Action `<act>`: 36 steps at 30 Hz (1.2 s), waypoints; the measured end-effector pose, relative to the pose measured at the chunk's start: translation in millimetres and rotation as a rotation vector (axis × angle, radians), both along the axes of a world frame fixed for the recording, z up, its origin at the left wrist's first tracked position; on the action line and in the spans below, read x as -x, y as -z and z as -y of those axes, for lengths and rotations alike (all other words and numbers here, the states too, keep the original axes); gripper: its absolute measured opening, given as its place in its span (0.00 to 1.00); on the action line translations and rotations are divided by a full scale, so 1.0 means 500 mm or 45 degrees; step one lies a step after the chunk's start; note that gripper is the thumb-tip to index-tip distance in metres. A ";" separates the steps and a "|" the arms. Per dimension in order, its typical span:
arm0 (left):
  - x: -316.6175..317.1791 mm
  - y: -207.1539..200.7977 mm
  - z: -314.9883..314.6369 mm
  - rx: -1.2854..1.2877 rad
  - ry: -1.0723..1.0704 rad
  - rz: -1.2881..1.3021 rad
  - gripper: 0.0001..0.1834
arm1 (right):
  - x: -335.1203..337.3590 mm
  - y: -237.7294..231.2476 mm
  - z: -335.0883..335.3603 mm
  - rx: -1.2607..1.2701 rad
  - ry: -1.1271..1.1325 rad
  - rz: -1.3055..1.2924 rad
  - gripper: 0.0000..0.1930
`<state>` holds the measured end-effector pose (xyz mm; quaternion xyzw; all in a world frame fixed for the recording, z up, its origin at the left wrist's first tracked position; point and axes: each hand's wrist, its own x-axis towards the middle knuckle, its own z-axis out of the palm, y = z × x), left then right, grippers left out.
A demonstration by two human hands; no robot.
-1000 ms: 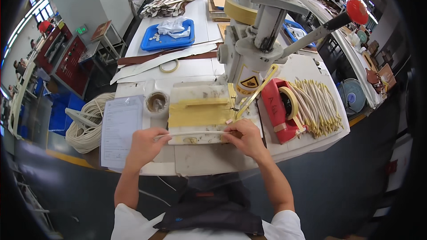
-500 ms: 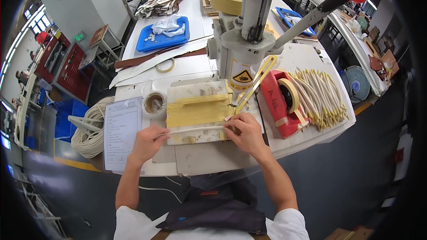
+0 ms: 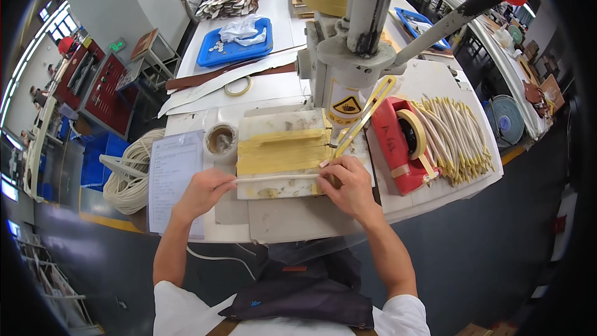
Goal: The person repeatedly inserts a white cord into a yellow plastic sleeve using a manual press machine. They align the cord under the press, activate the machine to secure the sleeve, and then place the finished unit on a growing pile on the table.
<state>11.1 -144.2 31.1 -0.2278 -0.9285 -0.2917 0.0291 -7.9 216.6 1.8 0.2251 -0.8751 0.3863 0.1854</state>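
Observation:
Between my hands a white cord [image 3: 277, 178] is stretched level across the near part of a pale block [image 3: 249, 190]. My left hand [image 3: 208, 190] pinches its left end, just off the block's left edge. Thumb and fingers of my right hand [image 3: 349, 186] are closed on the right end; that end is partly hidden by the fingers. Yellow tape [image 3: 283, 152] covers the block's middle. Beyond my right hand stands the grey hand press [image 3: 354, 62], its red-knobbed lever [image 3: 448, 23] raised to the right. A yellow strip guide [image 3: 367, 115] slants beside the press.
A red tape dispenser [image 3: 390, 143] and a bundle of yellow-tipped white cords [image 3: 457, 140] lie right. On the left are a tape roll [image 3: 221, 140], a printed sheet [image 3: 177, 180] and a cord coil [image 3: 130, 180]. A blue tray [image 3: 235, 42] sits farther back.
The whole view has shifted slightly. Both hands keep their pinch on the cord, which now looks straighter and more level across the block.

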 end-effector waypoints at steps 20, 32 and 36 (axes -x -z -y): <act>0.002 0.021 -0.009 0.101 -0.003 -0.334 0.05 | -0.004 0.007 0.001 0.020 0.046 -0.021 0.07; -0.105 0.003 -0.002 -0.569 -0.204 0.084 0.02 | -0.071 -0.228 -0.275 0.002 0.703 0.198 0.12; -0.150 -0.028 -0.104 -1.152 -0.128 0.601 0.03 | -0.042 -0.249 -0.320 -0.105 0.630 0.700 0.17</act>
